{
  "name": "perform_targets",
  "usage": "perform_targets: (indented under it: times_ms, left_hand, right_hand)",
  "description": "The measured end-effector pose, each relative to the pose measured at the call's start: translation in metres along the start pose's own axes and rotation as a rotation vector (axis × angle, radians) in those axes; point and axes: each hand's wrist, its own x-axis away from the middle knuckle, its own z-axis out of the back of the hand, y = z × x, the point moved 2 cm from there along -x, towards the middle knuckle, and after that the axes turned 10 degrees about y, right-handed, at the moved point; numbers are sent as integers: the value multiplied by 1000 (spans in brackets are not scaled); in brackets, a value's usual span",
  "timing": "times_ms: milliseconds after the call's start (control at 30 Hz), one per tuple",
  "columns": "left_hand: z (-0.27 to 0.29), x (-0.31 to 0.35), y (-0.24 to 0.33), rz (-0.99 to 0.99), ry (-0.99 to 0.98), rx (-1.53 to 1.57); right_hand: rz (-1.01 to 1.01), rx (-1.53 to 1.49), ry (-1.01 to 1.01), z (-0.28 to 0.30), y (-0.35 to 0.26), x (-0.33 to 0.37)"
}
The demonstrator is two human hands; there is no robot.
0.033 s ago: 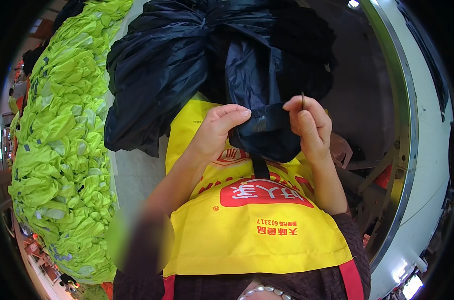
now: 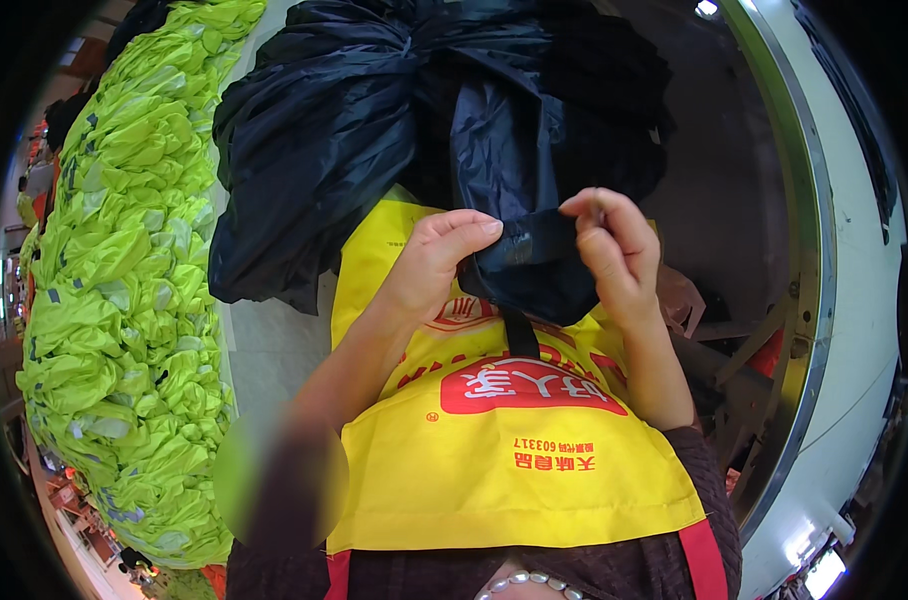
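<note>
A yellow apron point(image 2: 474, 445) bears red and white print. Left of the apron lies a heap of crumpled lime-green cloth point(image 2: 139, 310), with a pale surface point(image 2: 271, 345) between them. A red strap point(image 2: 704, 560) joins the apron's near right corner. Right of the apron runs a metal rail point(image 2: 824, 300), which bends, then a pale tabletop point(image 2: 869, 300).

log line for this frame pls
left hand: pinching dark cloth | right hand: at cloth's edge, hold unclear | person's left: lime-green fabric heap | worn: yellow apron
</note>
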Motion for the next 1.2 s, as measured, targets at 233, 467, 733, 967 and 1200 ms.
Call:
perform_targets:
  times_ms: [233,467,733,967,1200]
  left_hand:
    - [8,3,0,-81,-11,-98]
    - [7,3,5,-161,51,-199]
    - [91,14,70,-379,614,62]
    - [425,63,117,-758,1146,500]
    - [355,19,17,-584,1704,221]
  right_hand:
    - [315,320,-48,-25,10,-7]
    - [376,378,8,-31,3,-8]
    - [-60,17,-40,-2,1,-3]
    - [-111,384,266,56,137,-40]
    - [-115,554,238,111,232,-81]
